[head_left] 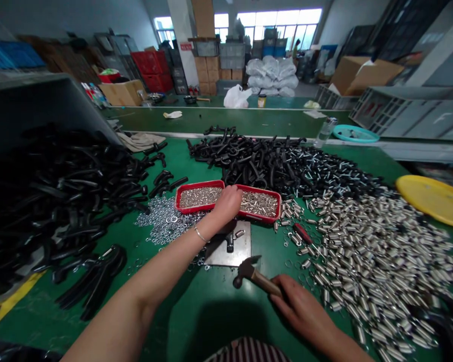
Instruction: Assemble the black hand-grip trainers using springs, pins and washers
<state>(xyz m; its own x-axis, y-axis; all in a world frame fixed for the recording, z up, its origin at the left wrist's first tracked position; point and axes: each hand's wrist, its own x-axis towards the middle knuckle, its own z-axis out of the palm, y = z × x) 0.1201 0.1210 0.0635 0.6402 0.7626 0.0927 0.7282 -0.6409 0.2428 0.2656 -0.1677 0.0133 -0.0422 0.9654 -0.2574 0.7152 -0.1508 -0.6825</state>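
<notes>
My left hand (227,203) reaches forward between two red trays (181,192) full of small silver parts, its fingers curled down over the trays' inner edges; whether it grips anything is hidden. A thin bracelet circles that wrist. My right hand (300,306) grips the wooden handle of a small hammer (249,270), whose dark head hovers just in front of a grey metal plate (226,251) on the green table (196,311). A small black fixture (230,242) stands on the plate.
Silver washers (162,221) lie left of the plate. Several metal sleeves (373,251) spread across the right. Black curved handles (60,196) pile up at left and at the back (256,158). A yellow lid (434,198) lies far right, grey crates (411,113) behind.
</notes>
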